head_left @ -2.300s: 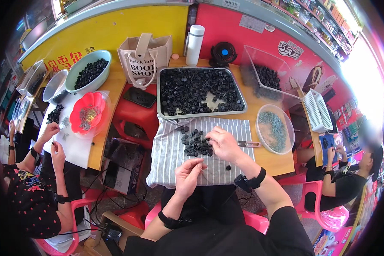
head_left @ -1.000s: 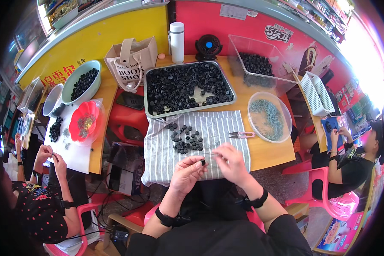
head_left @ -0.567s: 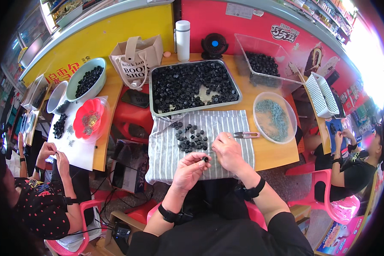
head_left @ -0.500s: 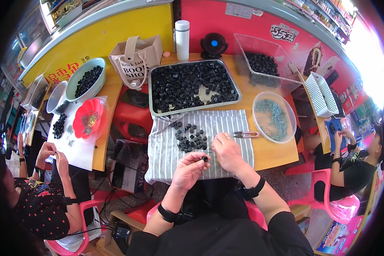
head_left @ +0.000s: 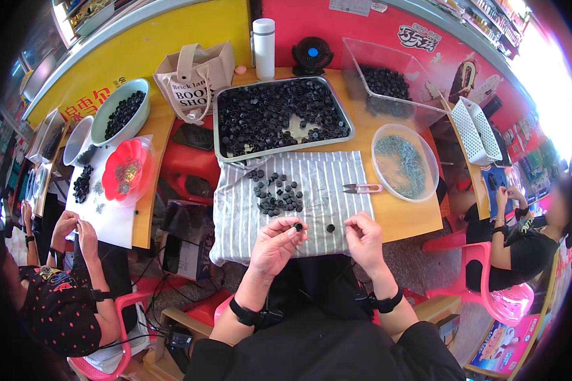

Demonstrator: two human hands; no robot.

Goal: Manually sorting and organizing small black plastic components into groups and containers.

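Between the thumb and fingers of my left hand (head_left: 277, 246) is a small round black cap (head_left: 298, 227), held just over the near part of a grey-and-white striped cloth (head_left: 235, 235). To the right, my right hand (head_left: 365, 240) has its fingertips pinched together; whatever is in them is too small to make out. A single black cap (head_left: 330, 228) lies between my hands. Further up the cloth sits a loose heap of black caps (head_left: 278, 195). Thread snips (head_left: 362, 188) with pink handles rest at the cloth's right side.
Behind the cloth is a metal tray (head_left: 285, 154) full of black caps. A clear round tub (head_left: 376, 171) with thin metal pieces stands at right, a clear bin (head_left: 400, 105) beyond it. A white bottle (head_left: 264, 51) and fan (head_left: 312, 56) stand behind. People work on both sides.
My right hand has moved right and nearer me, away from my left hand. A lone black cap now shows on the cloth between them. My left hand still holds a cap.
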